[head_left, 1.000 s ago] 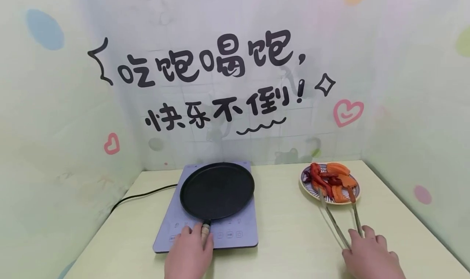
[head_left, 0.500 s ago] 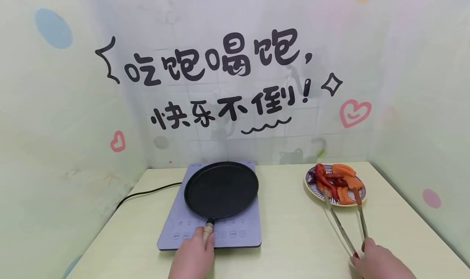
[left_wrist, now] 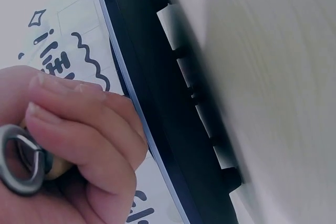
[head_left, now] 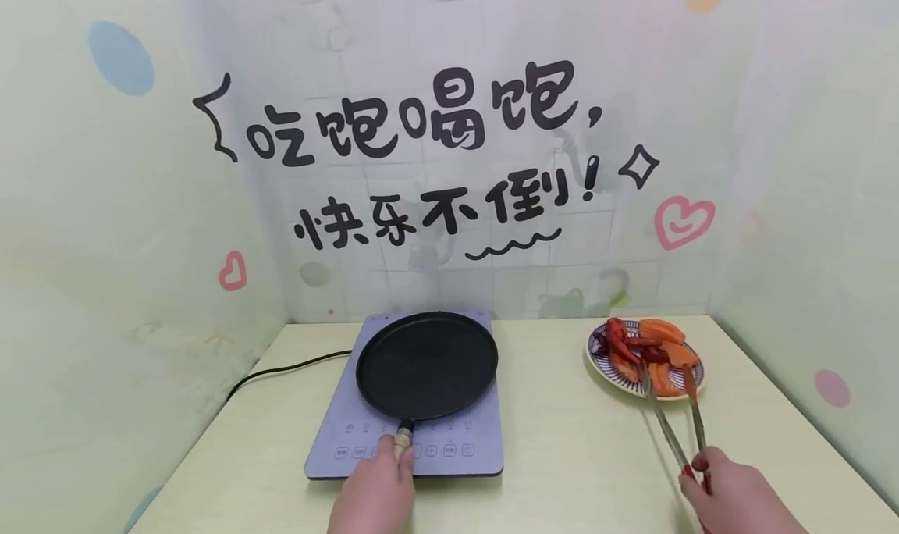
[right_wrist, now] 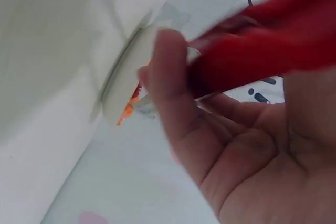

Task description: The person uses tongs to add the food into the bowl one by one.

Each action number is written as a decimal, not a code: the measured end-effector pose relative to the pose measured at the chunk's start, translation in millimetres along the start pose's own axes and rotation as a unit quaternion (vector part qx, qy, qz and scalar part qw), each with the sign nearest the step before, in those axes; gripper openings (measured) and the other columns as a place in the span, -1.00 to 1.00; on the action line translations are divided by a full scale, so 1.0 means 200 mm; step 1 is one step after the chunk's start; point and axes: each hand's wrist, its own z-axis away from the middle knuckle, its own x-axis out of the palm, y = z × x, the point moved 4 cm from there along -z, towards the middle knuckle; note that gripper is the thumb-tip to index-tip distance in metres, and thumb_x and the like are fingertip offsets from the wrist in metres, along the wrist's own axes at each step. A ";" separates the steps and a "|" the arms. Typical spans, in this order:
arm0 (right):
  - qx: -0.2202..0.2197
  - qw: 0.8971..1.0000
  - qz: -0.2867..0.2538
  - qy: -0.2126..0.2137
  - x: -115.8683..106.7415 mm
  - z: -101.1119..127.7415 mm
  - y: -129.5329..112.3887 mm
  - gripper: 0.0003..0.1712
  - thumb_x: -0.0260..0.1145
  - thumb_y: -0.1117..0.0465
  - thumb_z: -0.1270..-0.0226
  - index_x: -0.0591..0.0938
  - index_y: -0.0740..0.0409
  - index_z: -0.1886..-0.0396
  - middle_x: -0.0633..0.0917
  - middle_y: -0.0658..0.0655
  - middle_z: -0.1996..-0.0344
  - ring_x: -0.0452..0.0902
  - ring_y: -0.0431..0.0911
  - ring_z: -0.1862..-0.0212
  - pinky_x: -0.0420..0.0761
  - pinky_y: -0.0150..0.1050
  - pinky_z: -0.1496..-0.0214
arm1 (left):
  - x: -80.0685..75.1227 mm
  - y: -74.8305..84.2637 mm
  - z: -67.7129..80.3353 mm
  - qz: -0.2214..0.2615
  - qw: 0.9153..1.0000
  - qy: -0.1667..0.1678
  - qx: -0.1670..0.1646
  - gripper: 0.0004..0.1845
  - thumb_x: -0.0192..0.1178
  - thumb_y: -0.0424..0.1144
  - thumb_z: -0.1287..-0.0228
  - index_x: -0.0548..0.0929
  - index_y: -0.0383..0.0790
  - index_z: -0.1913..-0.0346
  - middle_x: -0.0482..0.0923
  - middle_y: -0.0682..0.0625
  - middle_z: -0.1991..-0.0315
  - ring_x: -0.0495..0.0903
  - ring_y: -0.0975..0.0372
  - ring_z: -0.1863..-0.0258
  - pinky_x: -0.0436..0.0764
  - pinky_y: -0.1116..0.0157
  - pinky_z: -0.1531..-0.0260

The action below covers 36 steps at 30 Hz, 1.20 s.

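A flat black frying pan (head_left: pixel 427 366) rests on the induction cooktop, and my left hand (head_left: pixel 375 491) grips its wooden handle (head_left: pixel 403 439). The left wrist view shows those fingers curled round the handle, with a metal hanging ring (left_wrist: pixel 23 163) at its end. My right hand (head_left: pixel 737 493) holds long metal tongs (head_left: pixel 667 431) by their red grips (right_wrist: pixel 262 51). The tong tips stand apart over the near side of a patterned plate (head_left: pixel 602 375). On it lie orange slices (head_left: pixel 662 331) and dark red pieces (head_left: pixel 618 337); one tip overlaps a slice in the head view.
The lilac cooktop (head_left: pixel 337 440) has touch controls along its front, and a black cord (head_left: pixel 281 370) runs from its left side. Bare pale tabletop (head_left: pixel 548 417) lies between cooktop and plate. Printed fabric walls (head_left: pixel 449 276) enclose the back and sides.
My right hand has shifted its hold back along the tongs, and their tips have drawn closer together. The head view has swung slightly left. My left hand stays on the pan's handle.
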 end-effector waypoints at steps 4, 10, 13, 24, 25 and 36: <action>-0.020 0.998 -0.046 0.036 -0.08 0.03 -0.03 -0.60 0.08 0.13 -0.47 0.36 0.38 -0.07 0.54 0.00 0.53 0.51 -0.16 0.58 0.45 -0.27 0.45 | 0.00 0.00 0.00 -0.001 1.000 0.000 -0.001 -0.46 0.04 -0.05 -0.45 0.40 -0.43 -0.25 0.66 -0.33 0.30 0.67 -0.17 0.34 0.56 -0.10 0.38; -0.044 0.997 -0.003 0.058 -0.17 0.03 -0.03 -0.48 -0.03 0.16 -0.47 0.22 0.48 -0.23 0.47 0.02 0.63 0.49 -0.15 0.62 0.40 -0.26 0.44 | 0.00 0.00 0.00 -0.007 1.000 -0.004 -0.007 -0.45 0.04 -0.04 -0.45 0.39 -0.43 -0.26 0.65 -0.33 0.31 0.66 -0.16 0.35 0.55 -0.09 0.42; -0.071 0.991 0.029 0.110 -0.19 0.01 -0.04 -0.80 0.02 0.20 -0.40 0.43 0.27 0.31 0.33 -0.01 0.69 0.31 -0.17 0.63 0.26 -0.30 0.51 | 0.01 0.00 -0.01 -0.005 1.000 -0.004 -0.014 -0.45 0.04 -0.04 -0.45 0.38 -0.44 -0.24 0.63 -0.28 0.38 0.65 -0.10 0.42 0.54 -0.04 0.47; -0.147 0.956 0.119 0.225 -0.20 -0.08 -0.12 -0.74 0.24 0.26 -0.25 0.46 0.13 0.63 0.43 0.02 0.73 0.33 -0.06 0.62 0.33 -0.14 0.56 | 0.03 -0.01 -0.01 0.010 0.999 -0.014 -0.034 -0.46 0.01 0.00 -0.47 0.33 -0.43 -0.20 0.53 -0.15 0.52 0.54 0.06 0.57 0.45 0.06 0.59; -0.148 0.956 0.125 0.221 -0.19 -0.09 -0.12 -0.74 0.24 0.26 -0.25 0.47 0.14 0.62 0.46 0.03 0.73 0.37 -0.06 0.61 0.35 -0.12 0.55 | 0.03 -0.01 -0.01 0.010 0.999 -0.014 -0.034 -0.47 0.01 0.00 -0.47 0.33 -0.43 -0.19 0.52 -0.15 0.52 0.53 0.07 0.58 0.44 0.07 0.59; -0.147 0.954 0.161 0.204 -0.19 -0.14 -0.20 -0.66 0.28 0.27 -0.23 0.41 0.10 0.70 0.48 0.05 0.72 0.47 -0.05 0.60 0.43 -0.08 0.54 | 0.02 -0.01 0.00 0.013 0.999 -0.009 -0.038 -0.55 0.01 -0.02 -0.47 0.37 -0.37 -0.11 0.49 -0.12 0.53 0.50 0.08 0.58 0.41 0.09 0.59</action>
